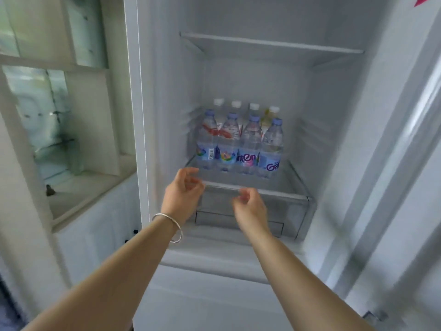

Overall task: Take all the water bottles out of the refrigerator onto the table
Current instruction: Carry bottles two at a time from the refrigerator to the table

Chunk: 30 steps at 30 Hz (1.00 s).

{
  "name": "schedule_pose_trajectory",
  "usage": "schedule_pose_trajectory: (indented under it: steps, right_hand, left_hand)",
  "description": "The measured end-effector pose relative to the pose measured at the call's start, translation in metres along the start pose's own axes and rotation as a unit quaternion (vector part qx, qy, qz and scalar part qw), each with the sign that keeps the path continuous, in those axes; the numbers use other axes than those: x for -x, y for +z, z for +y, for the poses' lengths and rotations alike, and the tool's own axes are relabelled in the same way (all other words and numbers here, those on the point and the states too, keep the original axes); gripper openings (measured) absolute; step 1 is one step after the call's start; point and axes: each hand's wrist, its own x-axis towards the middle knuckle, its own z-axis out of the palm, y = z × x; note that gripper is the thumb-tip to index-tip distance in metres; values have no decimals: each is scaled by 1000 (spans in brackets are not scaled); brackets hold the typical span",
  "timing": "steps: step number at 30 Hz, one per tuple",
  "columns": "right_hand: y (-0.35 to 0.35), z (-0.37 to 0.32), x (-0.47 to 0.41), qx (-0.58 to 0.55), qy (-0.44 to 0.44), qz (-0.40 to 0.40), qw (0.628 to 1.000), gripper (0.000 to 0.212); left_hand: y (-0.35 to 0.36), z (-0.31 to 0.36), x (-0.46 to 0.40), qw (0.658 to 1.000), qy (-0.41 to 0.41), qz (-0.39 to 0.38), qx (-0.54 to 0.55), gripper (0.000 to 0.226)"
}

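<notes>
The refrigerator point(346, 115) stands open in front of me. Several clear water bottles point(248, 144) with blue caps and blue labels stand in a front row on its lower glass shelf point(257, 188). Behind them are several bottles with white caps point(236, 105), mostly hidden. My left hand point(182, 191), with a silver bracelet on the wrist, hovers just in front of the shelf's left edge, fingers curled and apart, holding nothing. A little lower and to the right, my right hand point(250, 206) is also empty with loosely curled fingers. Neither hand touches a bottle.
An upper shelf point(272, 45) inside the refrigerator holds nothing visible. A clear drawer point(253, 211) sits under the bottle shelf. The refrigerator door point(405, 163) is swung open at the right. A white cabinet with a glass window point(59, 130) stands at the left.
</notes>
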Motion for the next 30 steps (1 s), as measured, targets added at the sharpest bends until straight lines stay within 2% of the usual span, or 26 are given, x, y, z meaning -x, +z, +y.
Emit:
schedule_pose_trajectory:
  steps: [3,6,11,13,14,16,19,21,25,30]
  right_hand:
    - [14,-7,-43,18,12,24,999,37]
    - [26,-15,-86,34,-3,39,999,28]
    - [40,-27,-138,25,-40,55,997,21]
    - [44,-31,-155,-5,-78,75,994,20]
    - [46,-34,-162,-16,-95,81,992,27]
    - [49,-39,-175,-8,-134,97,986,49]
    - [57,-49,-194,31,-212,142,966,60]
    - [64,-55,-206,27,-231,142,962,63]
    - [72,-64,-229,-7,-213,128,969,66]
    - [83,-65,-243,-7,-219,167,961,57]
  left_hand:
    - [21,-19,-54,1000,-18,-20,2,28]
    - [45,-30,-103,999,-26,-33,26,27]
    - [69,-51,-162,999,-3,-1,-33,22]
    - [79,-65,-185,997,15,13,-78,39]
    - [82,-70,-194,996,12,25,-81,47]
    - [85,-64,-199,997,13,56,-45,61]
    - [90,-56,-204,996,28,85,11,79]
    - [93,-56,-212,994,28,96,37,83]
    - [102,-51,-220,992,10,102,77,86]
    - [107,-55,-224,989,-20,97,108,80]
